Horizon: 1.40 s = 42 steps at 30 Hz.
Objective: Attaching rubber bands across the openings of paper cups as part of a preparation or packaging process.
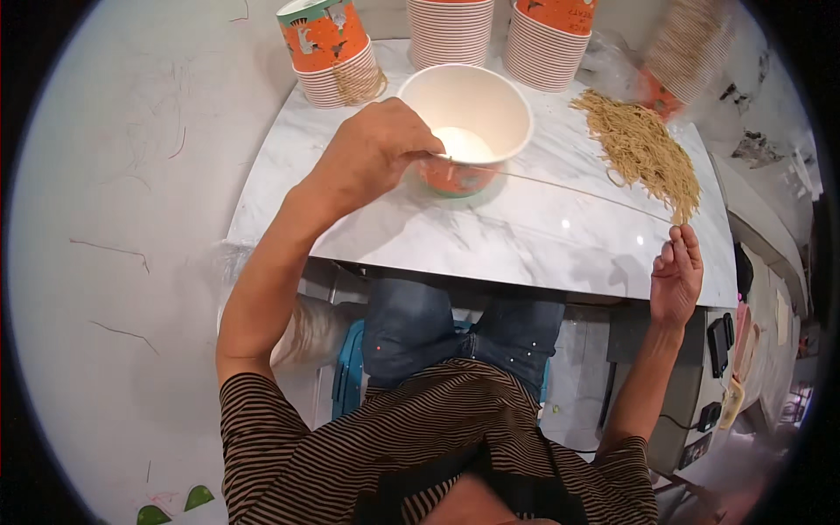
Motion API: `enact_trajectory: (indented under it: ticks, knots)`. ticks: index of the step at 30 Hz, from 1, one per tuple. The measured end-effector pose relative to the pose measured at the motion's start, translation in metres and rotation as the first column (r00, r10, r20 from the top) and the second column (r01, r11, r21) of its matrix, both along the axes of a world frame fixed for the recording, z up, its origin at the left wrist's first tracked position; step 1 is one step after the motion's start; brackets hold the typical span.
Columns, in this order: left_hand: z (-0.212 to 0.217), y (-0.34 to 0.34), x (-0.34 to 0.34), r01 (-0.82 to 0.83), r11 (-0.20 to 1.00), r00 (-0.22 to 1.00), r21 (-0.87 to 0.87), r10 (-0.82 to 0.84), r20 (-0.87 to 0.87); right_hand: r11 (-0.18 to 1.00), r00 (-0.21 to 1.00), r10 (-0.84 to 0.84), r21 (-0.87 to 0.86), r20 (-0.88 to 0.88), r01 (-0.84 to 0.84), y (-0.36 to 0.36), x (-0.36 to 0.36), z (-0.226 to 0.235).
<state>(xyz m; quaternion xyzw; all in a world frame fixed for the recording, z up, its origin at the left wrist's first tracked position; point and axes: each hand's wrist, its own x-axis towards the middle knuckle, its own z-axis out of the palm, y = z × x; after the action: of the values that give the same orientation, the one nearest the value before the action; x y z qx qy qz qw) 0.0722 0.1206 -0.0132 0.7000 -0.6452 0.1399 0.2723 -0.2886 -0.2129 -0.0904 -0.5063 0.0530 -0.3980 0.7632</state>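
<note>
A large paper bucket point(458, 179), white inside and orange with a green band outside, stands on the table. Closed in a pinch at its near left rim is my left hand point(372, 153), on one end of a thin tan cord point(573, 185). Whether those fingers also grip the rim is hidden. The cord runs taut past the bucket's near side to my right hand point(678, 271), whose fingertips are pinched on its other end by the table's right front. Just beyond that hand lies a heap of loose tan cords point(643, 149).
Stacks of nested paper buckets stand along the back: one at left point(328, 83) with cord loops hanging on it, one in the middle point(450, 33), one at right point(547, 57). A blurred stack point(691, 57) leans at far right beside clear plastic. The marble-patterned table point(525, 249) ends before my lap.
</note>
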Motion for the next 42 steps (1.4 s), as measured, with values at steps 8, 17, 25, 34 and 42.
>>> enact_trajectory:
  ticks: [8, 17, 25, 34, 42]
  knots:
    - [0.006, -0.013, 0.032, -0.149, 0.961, 0.980, -0.231, 0.174, 0.092, 0.953, 0.977, 0.211, -0.219, -0.024, -0.211, 0.000, 0.038, 0.044]
    - [-0.020, -0.054, -0.094, 0.370, 0.917, 0.910, -0.148, -0.326, 0.255, 0.855, 0.938, 0.340, -0.437, 0.065, -0.279, 0.016, 0.136, 0.127]
    - [-0.013, -0.086, -0.060, -0.022, 1.000, 0.998, 0.019, 0.021, 0.056, 0.858, 0.959, 0.276, -0.465, 0.058, -0.219, 0.011, 0.206, 0.151]
    - [0.003, -0.046, -0.013, 0.018, 0.997, 0.995, 0.075, -0.010, -0.102, 0.918, 0.917, 0.357, -0.112, -0.179, -0.380, -0.003, 0.193, 0.070]
    - [0.022, -0.084, -0.048, 0.019, 0.998, 0.921, -0.060, -0.041, -0.388, 0.856, 0.859, 0.511, 0.079, 0.005, -0.510, 0.022, 0.181, 0.056]
